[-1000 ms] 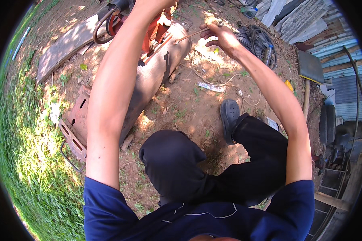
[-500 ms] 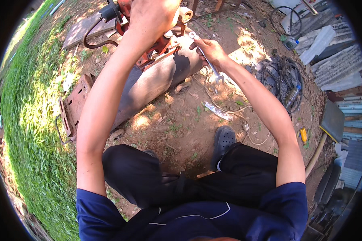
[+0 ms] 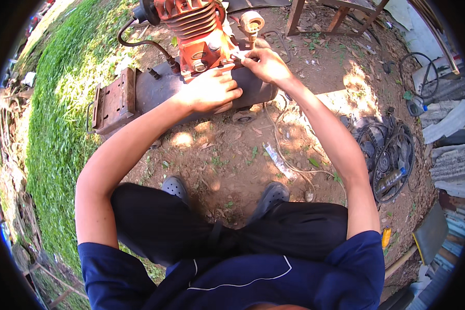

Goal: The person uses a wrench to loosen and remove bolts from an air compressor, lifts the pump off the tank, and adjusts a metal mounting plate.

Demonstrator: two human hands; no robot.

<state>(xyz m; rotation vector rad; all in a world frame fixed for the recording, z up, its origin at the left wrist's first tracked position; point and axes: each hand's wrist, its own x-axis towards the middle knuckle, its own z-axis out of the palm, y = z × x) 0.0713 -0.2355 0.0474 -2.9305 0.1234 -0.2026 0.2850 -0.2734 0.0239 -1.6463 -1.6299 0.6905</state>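
A red finned compressor pump [image 3: 194, 31] is mounted on a dark horizontal tank [image 3: 163, 95] in front of me. My right hand [image 3: 267, 64] pinches a metal wrench [image 3: 237, 57] at the right side of the pump's base. Most of the wrench is hidden under the hand, so I cannot tell exactly how its end sits on the bolt there. My left hand [image 3: 209, 94] lies on the tank's near side, just below the pump's base, its fingers loosely bent with no tool visible in them. A round gauge [image 3: 252, 21] rises behind my right hand.
A rusty slotted bracket [image 3: 116, 101] tops the tank's left end. A pale cord [image 3: 294, 168] crosses the dirt near my shoes. Coiled black hoses [image 3: 385, 155] lie to the right, with corrugated sheets [image 3: 452, 168] beyond. A rusty frame [image 3: 336, 18] stands behind, right.
My left hand has come down from the top of the pump to the tank's near side. My right hand has brought the wrench to the pump's base. The view has shifted.
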